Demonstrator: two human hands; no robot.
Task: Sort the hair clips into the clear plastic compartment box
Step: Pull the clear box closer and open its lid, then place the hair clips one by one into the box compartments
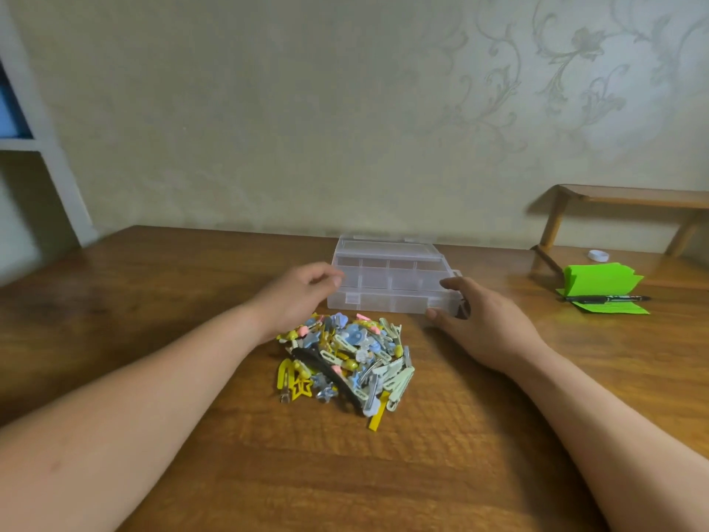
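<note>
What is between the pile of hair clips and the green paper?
The person's right hand, holding the near right corner of the clear box; around it only bare wooden table. The head view shows this.

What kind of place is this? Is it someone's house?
Probably a room in someone's home. There is a brown wooden table against flowery patterned wallpaper, a small wooden shelf on it, and a pile of colourful hair clips by a clear plastic compartment box.
</note>
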